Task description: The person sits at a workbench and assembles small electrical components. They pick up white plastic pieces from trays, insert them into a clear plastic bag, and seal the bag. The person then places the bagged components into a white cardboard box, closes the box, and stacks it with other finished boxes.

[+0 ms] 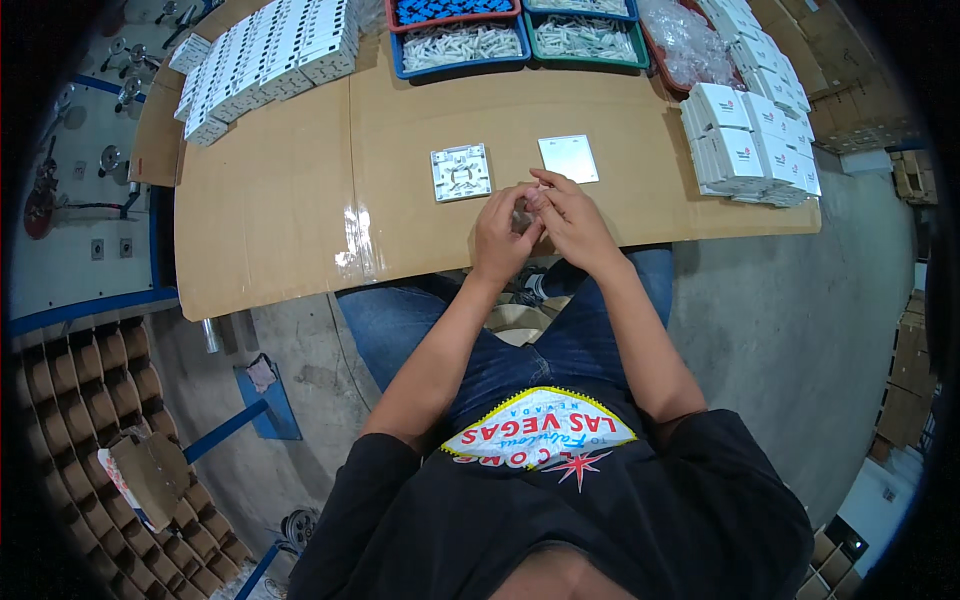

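Loosely curls bare left hand [502, 236] against bent right hand [580, 228] mid-frame; cannot tell contents; could, by fumbling, drop any off brown cardboard sheet [270, 215].

The left hand [500, 238] and right hand [576, 226] hide what is between them, and it is too small to tell. The top edge cuts off the red tray [456, 22]. The table [270, 200] hides part of the legs [385, 335]. The black shirt [400, 525] runs off the bottom.
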A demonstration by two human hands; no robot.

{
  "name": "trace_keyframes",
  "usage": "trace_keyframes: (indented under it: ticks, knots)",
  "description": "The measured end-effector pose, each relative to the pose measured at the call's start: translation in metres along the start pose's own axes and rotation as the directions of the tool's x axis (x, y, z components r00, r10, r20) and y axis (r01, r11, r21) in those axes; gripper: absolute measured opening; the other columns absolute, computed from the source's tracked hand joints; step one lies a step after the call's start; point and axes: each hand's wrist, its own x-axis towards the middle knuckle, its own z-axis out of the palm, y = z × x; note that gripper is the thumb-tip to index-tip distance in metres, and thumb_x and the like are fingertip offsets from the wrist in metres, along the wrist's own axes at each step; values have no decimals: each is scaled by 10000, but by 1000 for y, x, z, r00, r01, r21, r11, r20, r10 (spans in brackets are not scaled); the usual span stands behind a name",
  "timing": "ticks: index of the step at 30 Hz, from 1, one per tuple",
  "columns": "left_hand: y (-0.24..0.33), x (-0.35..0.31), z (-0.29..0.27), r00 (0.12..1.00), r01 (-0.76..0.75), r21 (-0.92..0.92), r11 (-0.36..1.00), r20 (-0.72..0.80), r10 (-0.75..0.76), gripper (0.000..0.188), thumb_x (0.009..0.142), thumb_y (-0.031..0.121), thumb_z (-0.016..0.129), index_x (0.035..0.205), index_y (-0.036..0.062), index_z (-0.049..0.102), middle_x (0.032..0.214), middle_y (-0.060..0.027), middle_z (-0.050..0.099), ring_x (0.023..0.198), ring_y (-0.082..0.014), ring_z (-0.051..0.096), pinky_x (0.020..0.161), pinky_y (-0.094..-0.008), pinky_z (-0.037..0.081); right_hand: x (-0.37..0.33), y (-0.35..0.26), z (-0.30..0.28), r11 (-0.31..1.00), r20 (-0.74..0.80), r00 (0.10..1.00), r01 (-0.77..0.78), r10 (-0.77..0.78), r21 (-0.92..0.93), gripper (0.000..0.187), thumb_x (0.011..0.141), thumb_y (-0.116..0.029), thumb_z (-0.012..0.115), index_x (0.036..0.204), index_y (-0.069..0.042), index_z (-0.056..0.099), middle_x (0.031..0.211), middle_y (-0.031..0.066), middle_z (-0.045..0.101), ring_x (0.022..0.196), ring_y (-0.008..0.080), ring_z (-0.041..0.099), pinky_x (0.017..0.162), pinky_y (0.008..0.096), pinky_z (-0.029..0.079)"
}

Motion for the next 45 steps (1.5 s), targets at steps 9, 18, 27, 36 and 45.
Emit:
trace_keyframes:
  ticks: [9,18,27,36,45]
  knots:
    - [4,-3,-3,985,158,-64,985,81,-152,412,816,50,750,1208,46,626,1014,-128,677,868,-298,676,749,-383,544,4,0,10,948,96,979,-196,177,249,431,1090,-300,481,1313,49,601,1158,118,688,998,154,651,892,301,507]
    - [3,-1,-2,992,129,59,990,-22,-127,349,860,161,762,1156,30,631,967,-158,673,846,-326,677,746,-393,535,64,13,-30,986,-40,999,-7,14,169,355,1035,-308,590,1107,25,689,837,83,698,786,116,632,722,278,497]
    - [14,4,-6,992,115,87,990,42,-119,342,909,250,707,1164,37,627,937,-153,646,832,-308,658,739,-387,530,221,37,-48,969,-150,984,62,-100,-239,191,913,-182,656,1056,-71,717,983,151,738,896,328,711,756,401,550]
    - [16,9,-9,996,86,116,990,29,-90,361,879,252,738,1150,36,638,954,-144,667,833,-307,668,740,-391,543,305,35,-17,728,-72,976,104,-206,-678,151,849,-173,623,937,-100,722,979,141,731,940,345,698,773,493,546]
    - [15,9,-5,999,3,177,984,46,-11,393,825,251,788,1132,45,657,905,-114,671,817,-288,669,728,-389,535,325,29,-2,690,-129,986,-165,104,-705,258,831,-206,661,1024,-58,744,1105,168,737,1037,356,709,861,484,564]
